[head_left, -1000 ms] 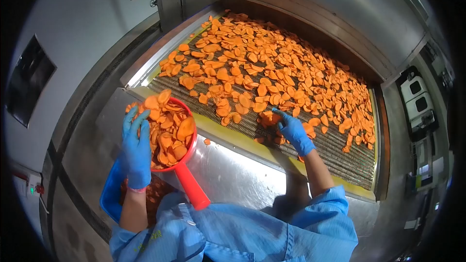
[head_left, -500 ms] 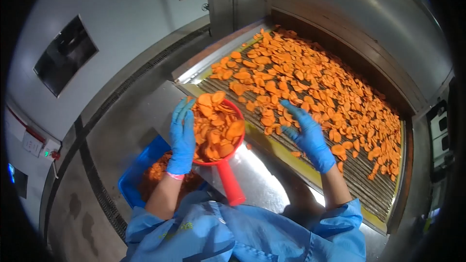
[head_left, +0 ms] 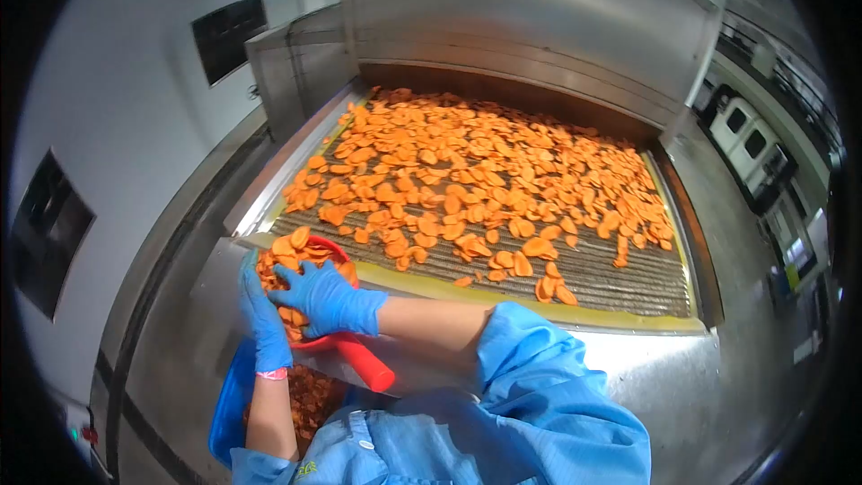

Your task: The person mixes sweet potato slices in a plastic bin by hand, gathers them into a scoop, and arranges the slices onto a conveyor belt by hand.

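Observation:
A red long-handled scoop (head_left: 366, 365), heaped with thin orange slices (head_left: 296, 247) that look like carrot, rests near the metal ledge on the left. My left hand (head_left: 262, 319), in a blue glove, lies along the scoop's left side with fingers stretched out against the slices. Across the top of the heap is my right hand (head_left: 330, 298), also blue-gloved, its fingers spread and touching the slices. Whether any slice is pinched under the right fingers is hidden. Many more slices (head_left: 467, 153) cover the ridged conveyor belt (head_left: 620, 283) in front of me.
Below the scoop stands a blue crate (head_left: 223, 413) holding darker orange pieces. A steel ledge (head_left: 575, 355) runs along the belt's near edge. Behind the belt rises a steel panel (head_left: 521, 27). A floor drain (head_left: 135, 314) lies to the left.
My right hand has moved from above the belt to the slices in the scoop. My view has turned rightward, showing more of the machine. The left hand remains beside the scoop.

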`<action>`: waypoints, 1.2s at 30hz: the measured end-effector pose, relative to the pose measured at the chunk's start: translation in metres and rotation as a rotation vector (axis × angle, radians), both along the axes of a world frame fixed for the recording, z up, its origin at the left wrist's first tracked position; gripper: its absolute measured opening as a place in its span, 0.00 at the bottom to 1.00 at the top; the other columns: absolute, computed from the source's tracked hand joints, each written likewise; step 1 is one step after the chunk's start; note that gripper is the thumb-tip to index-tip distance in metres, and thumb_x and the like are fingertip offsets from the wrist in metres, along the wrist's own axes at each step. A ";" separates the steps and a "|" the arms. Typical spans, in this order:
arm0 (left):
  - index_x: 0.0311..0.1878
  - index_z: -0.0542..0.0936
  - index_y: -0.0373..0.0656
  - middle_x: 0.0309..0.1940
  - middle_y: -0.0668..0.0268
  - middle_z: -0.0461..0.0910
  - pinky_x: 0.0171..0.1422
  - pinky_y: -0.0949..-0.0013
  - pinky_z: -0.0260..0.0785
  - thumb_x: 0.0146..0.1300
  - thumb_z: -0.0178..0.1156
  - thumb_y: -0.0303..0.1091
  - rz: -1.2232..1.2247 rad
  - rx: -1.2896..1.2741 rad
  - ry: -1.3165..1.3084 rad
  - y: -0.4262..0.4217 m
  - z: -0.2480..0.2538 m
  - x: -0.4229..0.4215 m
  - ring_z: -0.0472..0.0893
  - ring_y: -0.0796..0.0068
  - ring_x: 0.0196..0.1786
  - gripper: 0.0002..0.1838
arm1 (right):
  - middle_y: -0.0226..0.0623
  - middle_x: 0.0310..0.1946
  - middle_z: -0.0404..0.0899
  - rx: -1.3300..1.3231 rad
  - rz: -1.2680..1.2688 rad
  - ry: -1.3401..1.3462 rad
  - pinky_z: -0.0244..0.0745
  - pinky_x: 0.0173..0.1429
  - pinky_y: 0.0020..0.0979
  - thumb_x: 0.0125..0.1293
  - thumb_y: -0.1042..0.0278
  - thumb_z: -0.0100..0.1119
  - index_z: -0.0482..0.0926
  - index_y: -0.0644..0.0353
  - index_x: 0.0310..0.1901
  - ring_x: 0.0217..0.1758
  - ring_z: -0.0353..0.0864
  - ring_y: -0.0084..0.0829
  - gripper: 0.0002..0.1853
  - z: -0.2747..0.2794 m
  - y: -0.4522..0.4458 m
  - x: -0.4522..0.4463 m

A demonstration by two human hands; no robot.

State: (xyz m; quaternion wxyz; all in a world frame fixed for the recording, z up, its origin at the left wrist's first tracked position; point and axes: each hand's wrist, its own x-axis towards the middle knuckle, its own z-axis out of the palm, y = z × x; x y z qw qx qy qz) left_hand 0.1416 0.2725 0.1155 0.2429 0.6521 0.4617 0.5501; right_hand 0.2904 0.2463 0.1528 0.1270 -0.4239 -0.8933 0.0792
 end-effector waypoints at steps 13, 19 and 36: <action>0.62 0.73 0.31 0.66 0.51 0.69 0.74 0.60 0.53 0.76 0.41 0.40 -0.069 0.021 0.011 -0.002 0.001 -0.003 0.64 0.57 0.71 0.23 | 0.45 0.48 0.70 0.053 -0.014 0.208 0.76 0.41 0.47 0.49 0.60 0.68 0.77 0.44 0.52 0.47 0.77 0.50 0.25 -0.007 0.005 0.007; 0.61 0.75 0.36 0.66 0.50 0.69 0.73 0.59 0.55 0.76 0.42 0.38 -0.043 0.076 0.109 -0.004 0.004 -0.004 0.63 0.55 0.72 0.21 | 0.42 0.49 0.74 -0.027 -0.092 0.522 0.73 0.58 0.39 0.50 0.60 0.69 0.77 0.50 0.54 0.54 0.76 0.45 0.27 -0.011 0.013 0.015; 0.61 0.76 0.40 0.63 0.59 0.71 0.73 0.66 0.57 0.74 0.42 0.27 -0.013 0.102 0.139 -0.005 -0.006 -0.007 0.69 0.66 0.67 0.18 | 0.40 0.42 0.80 -0.860 -0.260 2.034 0.84 0.39 0.39 0.64 0.63 0.57 0.70 0.55 0.60 0.39 0.84 0.36 0.22 0.013 0.009 0.104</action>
